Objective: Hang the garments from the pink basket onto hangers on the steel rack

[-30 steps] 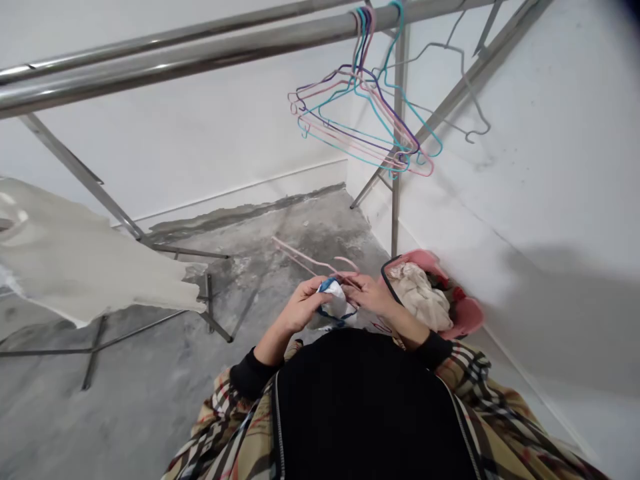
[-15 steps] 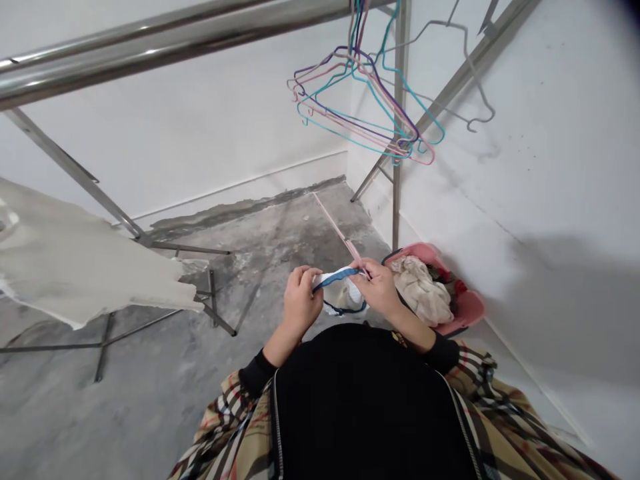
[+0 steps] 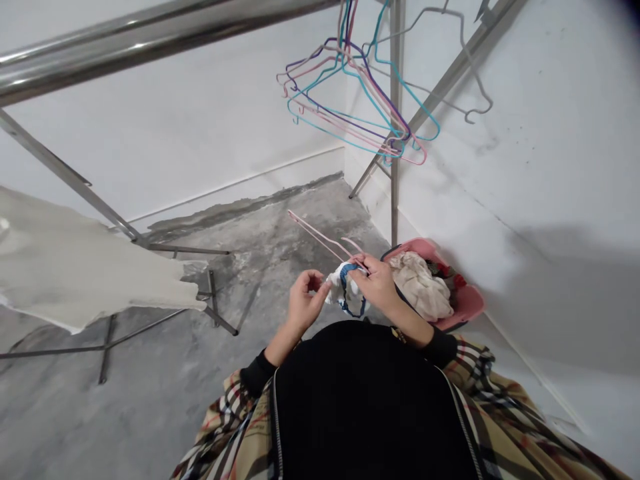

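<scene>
My right hand (image 3: 377,283) is closed around a pink wire hanger (image 3: 320,235) and the blue-edged band of a small white garment (image 3: 336,280). The hanger points away from me, towards the far left. The garment hangs bunched below my fingers, its dark blue trim forming a loop; its exact kind cannot be made out. Just left of it is my left hand (image 3: 304,300), fingers bent and thumb apart from them. The thumb tip is at the garment's left edge; whether it touches the cloth I cannot tell.
Several coloured wire hangers (image 3: 350,100) hang from a metal rail (image 3: 150,50) above. A pink basket (image 3: 470,307) with crumpled cream cloth (image 3: 423,287) stands right of my hands. At left, a pale cloth (image 3: 90,260) hangs near the rack's metal legs (image 3: 107,347).
The blue band, stretched between both hands before, is now slack and bunched at my right hand. My left hand has loosened from it. The pink hanger has turned, showing more of its frame.
</scene>
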`<state>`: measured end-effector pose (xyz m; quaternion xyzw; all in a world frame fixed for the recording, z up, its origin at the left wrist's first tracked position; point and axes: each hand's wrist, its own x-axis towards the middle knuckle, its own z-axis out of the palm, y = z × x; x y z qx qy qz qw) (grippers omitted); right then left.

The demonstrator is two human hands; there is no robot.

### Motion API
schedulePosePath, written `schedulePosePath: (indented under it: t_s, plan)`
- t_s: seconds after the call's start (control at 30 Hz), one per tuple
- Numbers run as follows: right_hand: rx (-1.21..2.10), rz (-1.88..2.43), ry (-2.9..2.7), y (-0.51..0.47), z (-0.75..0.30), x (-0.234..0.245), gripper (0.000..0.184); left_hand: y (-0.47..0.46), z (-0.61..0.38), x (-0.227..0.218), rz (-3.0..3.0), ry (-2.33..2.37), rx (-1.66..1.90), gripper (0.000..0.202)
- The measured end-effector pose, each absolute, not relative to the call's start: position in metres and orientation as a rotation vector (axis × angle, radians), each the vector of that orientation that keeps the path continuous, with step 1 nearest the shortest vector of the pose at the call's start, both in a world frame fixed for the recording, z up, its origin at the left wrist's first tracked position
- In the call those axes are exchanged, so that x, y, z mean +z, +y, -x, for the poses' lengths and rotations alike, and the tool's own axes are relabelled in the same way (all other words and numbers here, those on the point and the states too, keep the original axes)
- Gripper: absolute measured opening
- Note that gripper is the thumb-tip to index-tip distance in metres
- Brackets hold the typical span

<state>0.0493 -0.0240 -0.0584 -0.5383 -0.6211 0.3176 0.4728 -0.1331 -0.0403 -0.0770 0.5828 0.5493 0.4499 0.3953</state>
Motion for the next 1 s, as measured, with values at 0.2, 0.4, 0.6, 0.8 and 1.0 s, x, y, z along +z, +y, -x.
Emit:
schedulePosePath:
  t_s: [0.2, 0.4, 0.6, 0.8, 1.0]
  plan:
    - [0.819, 1.278, -1.573, -0.031, -0.039, -0.051, 0.015, -0.042, 0.115, -0.087, -1.518, 1.263, 0.974, 0.033]
    - [0.835, 1.262, -1.632, -0.034, -0.038, -0.05, 0.015, -0.036, 0.11, -0.095, -1.51, 1.288, 1.065, 0.014]
    - [0.793, 1.299, -1.585, -0.026, -0.049, -0.058, 0.014, -0.028, 0.125, -0.088, -1.224, 1.11, 1.01, 0.027]
    - [0.754, 1.315, -1.583, -0.014, -0.054, -0.074, 0.012, -0.025, 0.142, -0.067, -0.963, 0.939, 0.586, 0.033]
    - [0.836, 1.285, -1.504, -0.022, -0.078, -0.072, 0.018, -0.018, 0.153, -0.061, -0.526, 0.975, 0.83, 0.031]
